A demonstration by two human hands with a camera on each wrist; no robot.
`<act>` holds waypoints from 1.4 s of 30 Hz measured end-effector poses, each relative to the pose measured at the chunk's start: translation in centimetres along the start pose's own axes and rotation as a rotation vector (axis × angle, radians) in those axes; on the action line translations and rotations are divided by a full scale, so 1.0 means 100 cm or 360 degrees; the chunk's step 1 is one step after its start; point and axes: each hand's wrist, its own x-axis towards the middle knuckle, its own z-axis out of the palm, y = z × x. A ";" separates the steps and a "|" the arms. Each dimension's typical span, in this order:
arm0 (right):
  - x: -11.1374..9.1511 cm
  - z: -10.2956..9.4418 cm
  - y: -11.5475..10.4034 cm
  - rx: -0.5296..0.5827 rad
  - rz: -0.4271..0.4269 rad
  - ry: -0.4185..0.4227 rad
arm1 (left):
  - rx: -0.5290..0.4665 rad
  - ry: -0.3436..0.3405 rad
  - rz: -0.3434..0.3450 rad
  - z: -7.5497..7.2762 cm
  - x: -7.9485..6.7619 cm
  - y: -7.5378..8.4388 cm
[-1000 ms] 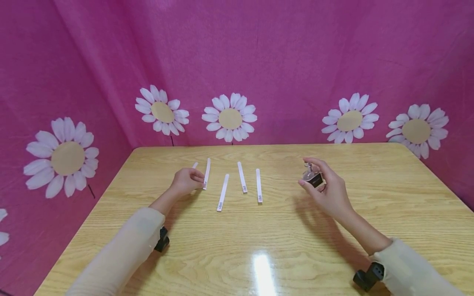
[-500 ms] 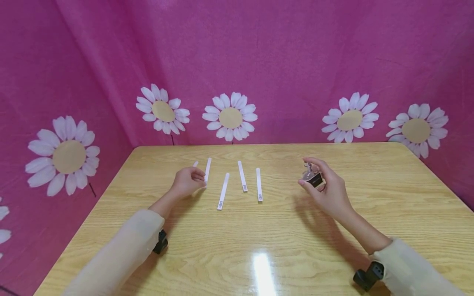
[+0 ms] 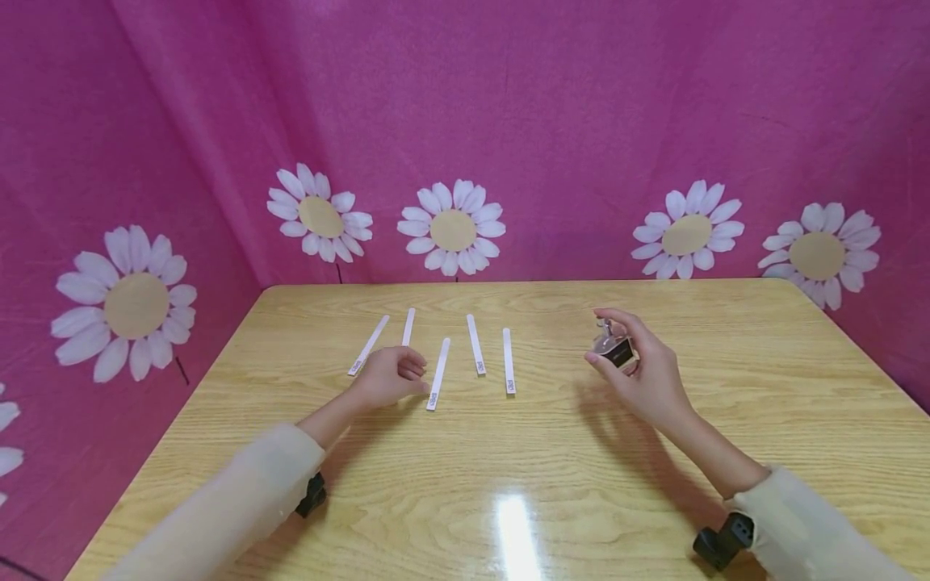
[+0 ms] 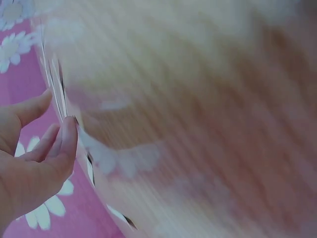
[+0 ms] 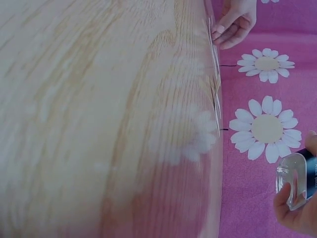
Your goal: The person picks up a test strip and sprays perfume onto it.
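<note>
My right hand (image 3: pixel 650 375) grips a clear glass perfume bottle (image 3: pixel 616 353) with a black label, held tilted above the table's right side. Its index finger lies at the bottle's top, the thumb at the lower end. Several white paper perfume test strips lie spread on the table. My left hand (image 3: pixel 388 375) is over them with thumb and fingers apart and nothing between them, fingertips right beside the middle strip (image 3: pixel 439 375). It covers the lower end of another strip (image 3: pixel 409 327). The leftmost strip (image 3: pixel 369 345) lies just beyond the hand.
Two more strips (image 3: pixel 475 345) lie right of the middle one, the farther strip (image 3: pixel 508 361) nearest the bottle. The wooden table (image 3: pixel 465 484) reaches back to a pink curtain (image 3: pixel 552 121) printed with white daisies.
My left hand has left the second strip from the left and moved right and nearer to the middle strip, uncovering the leftmost one. The right hand and bottle have stayed put.
</note>
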 end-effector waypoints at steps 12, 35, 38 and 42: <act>0.000 -0.002 0.000 -0.0022 0.0010 0.0003 | 0.0124 0.0012 -0.0011 0.021 -0.005 0.013; -0.002 -0.005 0.004 -0.0037 -0.0008 0.0016 | 0.0032 -0.0112 0.0072 -0.005 -0.003 -0.010; -0.002 -0.006 0.004 -0.0029 -0.0009 0.0016 | 0.0011 -0.0123 0.0013 -0.006 -0.001 -0.007; -0.003 -0.006 0.005 -0.0014 -0.0008 0.0014 | 0.0008 -0.0125 -0.0100 -0.007 -0.001 0.003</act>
